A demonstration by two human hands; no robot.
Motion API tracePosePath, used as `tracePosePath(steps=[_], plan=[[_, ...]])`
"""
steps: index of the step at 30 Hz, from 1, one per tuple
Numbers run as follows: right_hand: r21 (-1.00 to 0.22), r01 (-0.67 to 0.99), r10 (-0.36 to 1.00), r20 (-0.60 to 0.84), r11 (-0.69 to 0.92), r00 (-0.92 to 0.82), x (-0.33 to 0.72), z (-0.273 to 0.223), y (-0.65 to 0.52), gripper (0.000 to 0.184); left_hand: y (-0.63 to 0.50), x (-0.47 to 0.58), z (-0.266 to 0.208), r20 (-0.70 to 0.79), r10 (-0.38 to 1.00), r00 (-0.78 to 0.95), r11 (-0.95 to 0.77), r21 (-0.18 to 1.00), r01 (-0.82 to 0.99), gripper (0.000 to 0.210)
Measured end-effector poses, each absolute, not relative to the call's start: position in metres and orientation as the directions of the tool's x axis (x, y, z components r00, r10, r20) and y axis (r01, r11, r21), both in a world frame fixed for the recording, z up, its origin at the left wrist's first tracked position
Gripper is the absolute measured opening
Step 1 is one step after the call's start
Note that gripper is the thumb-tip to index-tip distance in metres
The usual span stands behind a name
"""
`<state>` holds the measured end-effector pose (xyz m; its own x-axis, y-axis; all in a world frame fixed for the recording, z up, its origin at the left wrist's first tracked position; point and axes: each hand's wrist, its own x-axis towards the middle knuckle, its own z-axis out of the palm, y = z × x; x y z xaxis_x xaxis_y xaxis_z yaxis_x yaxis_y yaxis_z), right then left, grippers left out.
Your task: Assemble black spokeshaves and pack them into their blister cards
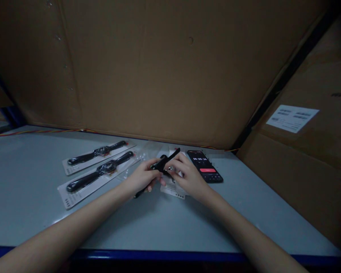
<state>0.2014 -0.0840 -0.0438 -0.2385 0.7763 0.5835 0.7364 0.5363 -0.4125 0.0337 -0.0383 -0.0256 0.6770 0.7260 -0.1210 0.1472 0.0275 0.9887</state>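
Above the table I hold a black wristwatch (160, 163) between both hands. My left hand (144, 176) is closed round one side of it, and a dark strap end shows below those fingers. On the other side, my right hand (185, 175) has its bent fingers and thumb on the watch near the upper strap, which sticks out past the fingertips. My hands cover much of the watch. Beneath them lies a white printed card (173, 192), partly hidden, with clear plastic wrap (147, 150) behind and to the left.
Left on the grey table (125, 227) lie two black watches on white cards, a nearer one (108, 167) and a farther one (102, 151), both in clear plastic. A phone (206, 167) showing a timer lies to the right. Cardboard walls (147, 76) stand behind and at the right.
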Motion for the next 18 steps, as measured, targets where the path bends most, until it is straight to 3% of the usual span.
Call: tracePosePath(steps=[6,11,15,18], plan=[[-0.388,0.744,0.752,0.619,0.545,-0.228,0.2003,-0.0429,-0.0864,0.024,-0.0371,0.0342,-0.0303,-0.098,0.689,0.718,0.018,0.993,0.118,0.051],[-0.456,0.755,0.776,0.621,0.471,-0.109,0.1982,-0.0395,-0.0896,0.027,-0.0361,0.0334,-0.0287,-0.113,0.704,0.701,0.044,0.992,0.116,0.053],[-0.384,0.804,0.801,0.572,0.454,-0.179,0.1996,-0.0412,-0.0874,0.015,-0.0357,0.033,-0.0283,-0.11,0.705,0.701,0.025,0.991,0.13,0.052],[-0.331,0.806,0.78,0.579,0.491,-0.238,0.2008,-0.0419,-0.0862,0.024,-0.0355,0.0332,-0.0295,-0.115,0.7,0.705,0.017,0.989,0.145,0.053]])
